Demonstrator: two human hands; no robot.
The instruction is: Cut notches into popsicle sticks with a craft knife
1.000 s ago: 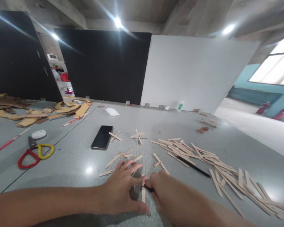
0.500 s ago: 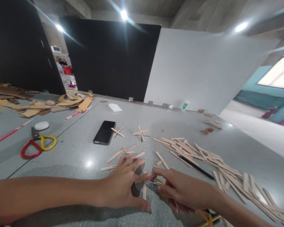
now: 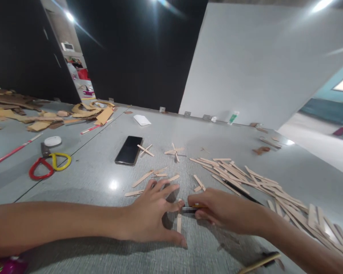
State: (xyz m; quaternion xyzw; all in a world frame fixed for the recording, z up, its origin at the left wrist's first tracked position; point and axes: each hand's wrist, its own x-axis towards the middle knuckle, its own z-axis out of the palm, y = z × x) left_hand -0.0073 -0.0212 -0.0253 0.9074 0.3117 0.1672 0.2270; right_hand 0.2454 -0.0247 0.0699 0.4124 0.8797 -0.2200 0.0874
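My left hand (image 3: 153,213) lies spread on the table. One fingertip presses by the upper end of a wooden craft stick (image 3: 179,223), which runs toward me beside my thumb. From the right, my right hand (image 3: 217,207) is closed around a utility knife (image 3: 193,208) with a yellow body. Its metal blade meets the stick close to my left fingertip. Beyond my hands are short cut stick pieces (image 3: 143,179) and another loose stick (image 3: 199,182). Two star-like crossed stick shapes (image 3: 145,150) stand farther back, one beside the phone and one to its right.
A phone (image 3: 129,150) lies beyond my left hand. Scissors (image 3: 47,161) with red and yellow handles lie at the left, near cardboard scraps (image 3: 45,118). A heap of craft sticks (image 3: 263,186) and a black pencil-like rod (image 3: 242,190) spread across the right. Panels (image 3: 228,64) stand behind.
The camera view has tilted down and turned slightly left. My right hand has turned the knife, so its blade now lies more level across the stick. My left hand keeps its pose.
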